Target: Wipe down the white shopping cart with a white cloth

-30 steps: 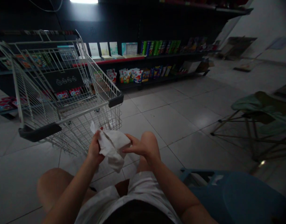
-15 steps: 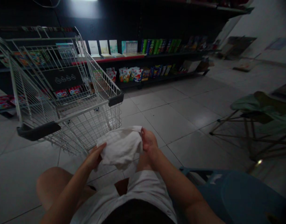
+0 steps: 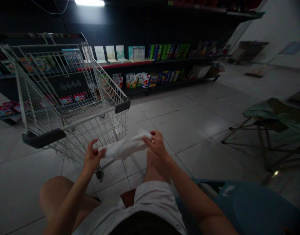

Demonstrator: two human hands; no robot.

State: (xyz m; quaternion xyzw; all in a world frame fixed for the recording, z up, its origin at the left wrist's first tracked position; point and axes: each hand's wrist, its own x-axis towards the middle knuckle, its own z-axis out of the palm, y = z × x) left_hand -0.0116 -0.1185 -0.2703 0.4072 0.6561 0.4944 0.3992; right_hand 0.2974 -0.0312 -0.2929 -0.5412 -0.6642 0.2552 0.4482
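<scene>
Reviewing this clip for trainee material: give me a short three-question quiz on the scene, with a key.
1. True or false: the white cloth lies inside the shopping cart.
2. Which hand pinches the cloth's right end?
3. Fill the gap: the folding chair has a ____ seat.

Key: 1 false; 2 right hand; 3 green.

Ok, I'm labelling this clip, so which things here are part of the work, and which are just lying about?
Part of the work:
white cloth, pinched by the right hand, with the left hand at its other end

Just lying about:
shopping cart
green folding chair
stocked shelves
</scene>
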